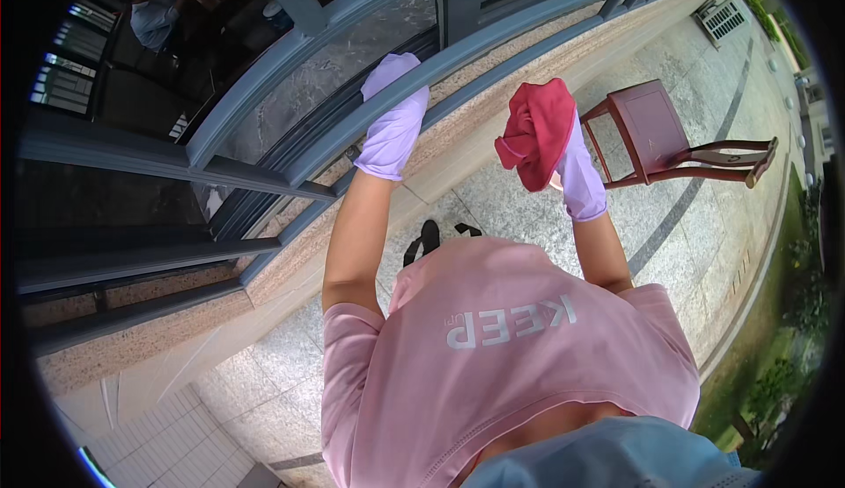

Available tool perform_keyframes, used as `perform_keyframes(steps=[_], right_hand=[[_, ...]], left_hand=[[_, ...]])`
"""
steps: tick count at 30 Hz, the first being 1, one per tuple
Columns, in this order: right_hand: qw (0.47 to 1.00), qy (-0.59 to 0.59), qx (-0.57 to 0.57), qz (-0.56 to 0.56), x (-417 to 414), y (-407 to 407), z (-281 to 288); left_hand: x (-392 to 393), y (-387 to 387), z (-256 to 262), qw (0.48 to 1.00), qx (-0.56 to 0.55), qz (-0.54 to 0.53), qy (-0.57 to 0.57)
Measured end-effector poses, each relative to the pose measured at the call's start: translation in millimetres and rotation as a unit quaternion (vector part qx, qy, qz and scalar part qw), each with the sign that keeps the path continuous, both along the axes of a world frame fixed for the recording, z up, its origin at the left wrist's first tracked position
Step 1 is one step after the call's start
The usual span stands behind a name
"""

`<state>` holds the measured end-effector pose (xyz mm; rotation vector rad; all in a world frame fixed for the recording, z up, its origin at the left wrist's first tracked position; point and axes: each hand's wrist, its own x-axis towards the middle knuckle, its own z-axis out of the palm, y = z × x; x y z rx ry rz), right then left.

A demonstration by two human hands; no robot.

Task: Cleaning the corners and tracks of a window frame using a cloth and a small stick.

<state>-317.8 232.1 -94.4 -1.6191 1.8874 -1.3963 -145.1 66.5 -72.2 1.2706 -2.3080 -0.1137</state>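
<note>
My left hand (394,108), in a thin lilac glove, reaches past a blue-grey metal rail (455,69) on the outside of a window. The rail crosses in front of the glove, and the fingertips lie beyond it by the dark window track (343,108). Whether the fingers grip anything there is unclear. My right hand (579,174), gloved in the same lilac, holds a bunched red cloth (538,131) away from the window. Most of the right fingers are hidden behind the cloth. Between cloth and wrist a bit of a pale pink object (556,182) shows, mostly covered.
A dark red wooden chair (650,125) stands on the stone paving (686,217) at the right. Beneath the rails runs a granite ledge (198,313). An air-conditioner unit (723,21) sits farther along the wall. Behind the glass a person (155,22) is visible.
</note>
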Motion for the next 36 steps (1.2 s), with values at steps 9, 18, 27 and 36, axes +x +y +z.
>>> perform_keyframes(steps=[9, 18, 27, 36], right_hand=[[0.998, -0.066, 0.003, -0.020, 2.5, 12.1, -3.9], [0.968, 0.235, 0.082, -0.016, -16.9, 27.2, 4.4], [0.984, 0.150, 0.097, 0.002, -18.3, 27.5, -15.2], [0.975, 0.198, 0.098, 0.018, -3.7, 20.1, -25.9]], left_hand=[[10.4, -18.6, -33.5, 0.999, 0.033, -0.012, 0.003], [1.5, -27.1, -4.6, 0.993, 0.006, -0.079, -0.085], [13.1, -30.0, -9.1, 0.990, -0.088, -0.091, -0.056], [16.0, -18.4, -1.8, 0.995, 0.041, -0.031, -0.087]])
